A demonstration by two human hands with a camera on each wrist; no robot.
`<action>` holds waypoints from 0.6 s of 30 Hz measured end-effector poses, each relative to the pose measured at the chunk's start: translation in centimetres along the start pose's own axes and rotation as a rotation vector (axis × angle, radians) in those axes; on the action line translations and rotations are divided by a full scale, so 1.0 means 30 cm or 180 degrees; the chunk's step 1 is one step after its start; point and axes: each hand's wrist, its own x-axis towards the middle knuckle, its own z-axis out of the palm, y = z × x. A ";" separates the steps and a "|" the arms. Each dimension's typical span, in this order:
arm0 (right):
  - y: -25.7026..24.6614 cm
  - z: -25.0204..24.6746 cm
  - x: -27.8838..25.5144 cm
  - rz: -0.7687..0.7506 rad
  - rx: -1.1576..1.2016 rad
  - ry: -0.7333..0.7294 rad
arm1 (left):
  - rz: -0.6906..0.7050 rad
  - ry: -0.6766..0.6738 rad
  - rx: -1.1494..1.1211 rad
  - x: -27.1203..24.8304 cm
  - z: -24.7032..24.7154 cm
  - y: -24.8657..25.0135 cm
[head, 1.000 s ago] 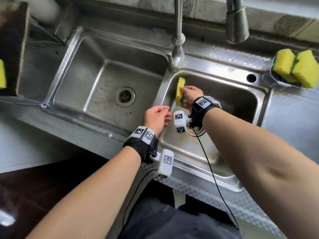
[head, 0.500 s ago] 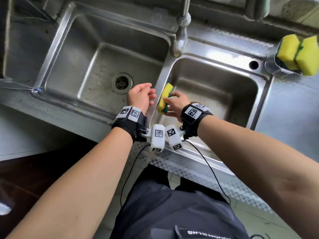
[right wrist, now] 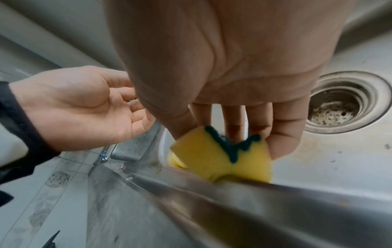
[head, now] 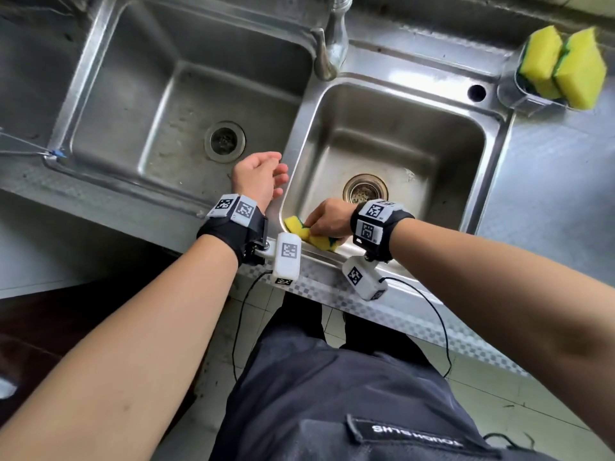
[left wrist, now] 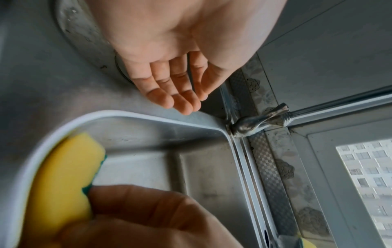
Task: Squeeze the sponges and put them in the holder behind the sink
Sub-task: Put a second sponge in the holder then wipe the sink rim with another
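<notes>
A yellow sponge with a green scouring side [head: 311, 232] [right wrist: 220, 159] [left wrist: 63, 184] is bent and squashed in my right hand [head: 327, 221] [right wrist: 233, 130], low against the near wall of the right basin [head: 466, 161]. My left hand [head: 263, 176] [left wrist: 176, 87] [right wrist: 84, 107] hovers over the divider between the basins, palm toward the sponge, fingers relaxed and holding nothing. Two more yellow sponges [head: 562, 66] stand upright in the clear holder [head: 509, 91] behind the sink at the far right.
The tap base [head: 332, 51] [left wrist: 254, 124] stands behind the divider. Each basin has a drain: left [head: 224, 141], right [head: 365, 189] [right wrist: 339, 104]. A steel counter [head: 565, 201] runs to the right. The sink's front rim [right wrist: 233, 201] is just below my right hand.
My right hand has brought the sponge from the far left wall of the right basin down to its near corner and squashed it. The left hand stayed over the divider.
</notes>
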 end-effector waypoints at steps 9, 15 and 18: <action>0.262 -0.060 -0.142 0.0110 -0.1175 -0.0035 | 0.0056 -0.0309 -0.0121 -0.076 0.100 -0.036; 0.373 -0.104 -0.187 0.0409 -0.1428 -0.0132 | -0.0084 -0.0611 0.0143 -0.096 0.172 -0.092; 0.386 -0.109 -0.187 0.0661 -0.2045 -0.0258 | -0.0182 -0.0722 0.0268 -0.101 0.201 -0.122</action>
